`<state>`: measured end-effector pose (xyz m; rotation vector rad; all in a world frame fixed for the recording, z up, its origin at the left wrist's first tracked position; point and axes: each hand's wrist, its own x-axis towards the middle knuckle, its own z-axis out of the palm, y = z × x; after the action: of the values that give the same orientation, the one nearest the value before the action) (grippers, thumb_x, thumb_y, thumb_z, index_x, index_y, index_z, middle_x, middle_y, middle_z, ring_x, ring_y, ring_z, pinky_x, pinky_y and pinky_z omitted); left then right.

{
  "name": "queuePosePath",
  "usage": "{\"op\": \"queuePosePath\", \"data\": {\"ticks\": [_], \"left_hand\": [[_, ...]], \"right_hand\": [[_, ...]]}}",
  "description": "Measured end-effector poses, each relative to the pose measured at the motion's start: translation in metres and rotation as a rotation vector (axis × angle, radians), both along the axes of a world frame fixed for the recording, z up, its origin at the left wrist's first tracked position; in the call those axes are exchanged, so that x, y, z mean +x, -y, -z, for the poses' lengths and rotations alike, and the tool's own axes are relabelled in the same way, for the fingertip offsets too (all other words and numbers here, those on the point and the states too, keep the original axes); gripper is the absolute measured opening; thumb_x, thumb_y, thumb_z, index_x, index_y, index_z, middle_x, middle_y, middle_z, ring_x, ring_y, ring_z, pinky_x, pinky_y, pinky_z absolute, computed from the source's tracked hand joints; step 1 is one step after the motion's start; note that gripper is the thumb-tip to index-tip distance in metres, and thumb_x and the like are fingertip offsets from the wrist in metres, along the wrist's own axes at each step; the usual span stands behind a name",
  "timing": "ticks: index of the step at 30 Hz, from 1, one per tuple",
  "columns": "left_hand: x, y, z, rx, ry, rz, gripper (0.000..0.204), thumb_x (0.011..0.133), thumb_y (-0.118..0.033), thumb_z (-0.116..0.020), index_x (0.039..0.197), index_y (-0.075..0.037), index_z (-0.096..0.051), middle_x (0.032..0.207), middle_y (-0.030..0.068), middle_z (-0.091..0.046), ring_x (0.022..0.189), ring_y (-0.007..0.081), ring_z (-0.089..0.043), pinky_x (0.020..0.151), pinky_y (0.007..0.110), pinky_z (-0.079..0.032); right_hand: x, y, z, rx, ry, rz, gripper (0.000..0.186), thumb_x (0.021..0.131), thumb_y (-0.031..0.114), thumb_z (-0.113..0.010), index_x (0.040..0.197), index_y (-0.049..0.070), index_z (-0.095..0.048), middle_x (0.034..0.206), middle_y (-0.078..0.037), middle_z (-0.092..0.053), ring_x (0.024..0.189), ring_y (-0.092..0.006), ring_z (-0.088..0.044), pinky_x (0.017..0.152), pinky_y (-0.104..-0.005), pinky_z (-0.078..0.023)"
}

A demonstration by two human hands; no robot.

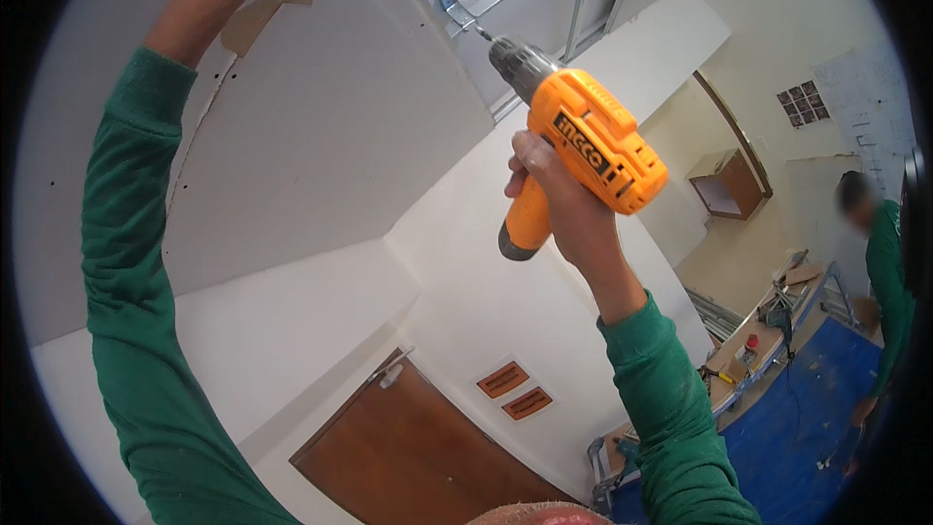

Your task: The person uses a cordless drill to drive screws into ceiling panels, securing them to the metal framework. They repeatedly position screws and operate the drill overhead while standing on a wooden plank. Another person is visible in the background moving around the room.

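Grey ceiling board (pixel 321 136) meets a white wall (pixel 466 272) behind the orange drill (pixel 595 141).

Soft, fairly even indoor light looks brightest on the white wall (pixel 466 267), while the ceiling board (pixel 321 117) reads greyer. The orange drill (pixel 595 141) is crisp; a co-worker's head (pixel 855 197) is blurred. Fisheye distortion bows the brown door (pixel 408 437), and black swallows the corners.

- Left sleeve (pixel 131 233): long, green cloth, creased along its length.
- Left cuff (pixel 150 89): matching green, snug band.
- Right sleeve (pixel 675 418): same green cloth, creased.
- Right cuff (pixel 637 331): matching green band, snug.
- Right hand (pixel 571 196): bare.
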<state>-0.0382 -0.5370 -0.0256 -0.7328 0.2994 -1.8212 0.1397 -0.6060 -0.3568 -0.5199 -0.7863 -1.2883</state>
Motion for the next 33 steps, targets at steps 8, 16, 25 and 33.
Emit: {"op": "queuePosePath", "data": {"ticks": [8,16,25,33], "left_hand": [[0.011,0.005,0.012,-0.114,-0.114,0.066,0.026,0.100,-0.028,-0.067,0.099,-0.002,-0.072,0.077,0.0094,-0.067,0.068,0.0171,-0.062,0.064,0.037,-0.053],[0.049,-0.040,0.042,-0.061,-1.319,0.933,0.063,0.106,-0.057,-0.053,0.124,0.002,-0.068,0.106,0.0181,-0.072,0.085,0.0253,-0.070,0.076,0.039,-0.056],[0.105,-0.023,0.062,0.380,-2.125,1.497,0.082,0.099,-0.068,-0.055,0.139,0.003,-0.059,0.120,0.0254,-0.062,0.099,0.0294,-0.057,0.079,0.046,-0.049],[0.122,-0.013,0.046,0.306,-2.295,1.507,0.072,0.101,-0.057,-0.060,0.139,0.004,-0.058,0.132,0.0299,-0.058,0.108,0.0314,-0.059,0.076,0.041,-0.051]], "right_hand": [[0.009,-0.017,0.002,-0.127,-0.033,0.015,0.019,0.098,0.019,-0.067,0.104,0.001,-0.065,0.087,-0.005,-0.064,0.074,-0.0129,-0.065,0.070,-0.0305,-0.057],[-0.032,0.015,-0.126,-0.124,0.267,0.297,0.030,0.096,0.031,-0.069,0.107,0.004,-0.062,0.085,-0.009,-0.065,0.067,-0.0170,-0.068,0.064,-0.0353,-0.060],[-0.048,0.008,-0.161,-0.155,0.259,0.297,0.033,0.096,0.032,-0.068,0.106,0.003,-0.057,0.085,-0.011,-0.062,0.065,-0.0204,-0.069,0.062,-0.0385,-0.063],[-0.032,-0.012,-0.170,-0.172,0.296,0.193,0.032,0.096,0.032,-0.067,0.105,0.004,-0.054,0.084,-0.012,-0.063,0.065,-0.0206,-0.069,0.064,-0.0386,-0.063]]}}
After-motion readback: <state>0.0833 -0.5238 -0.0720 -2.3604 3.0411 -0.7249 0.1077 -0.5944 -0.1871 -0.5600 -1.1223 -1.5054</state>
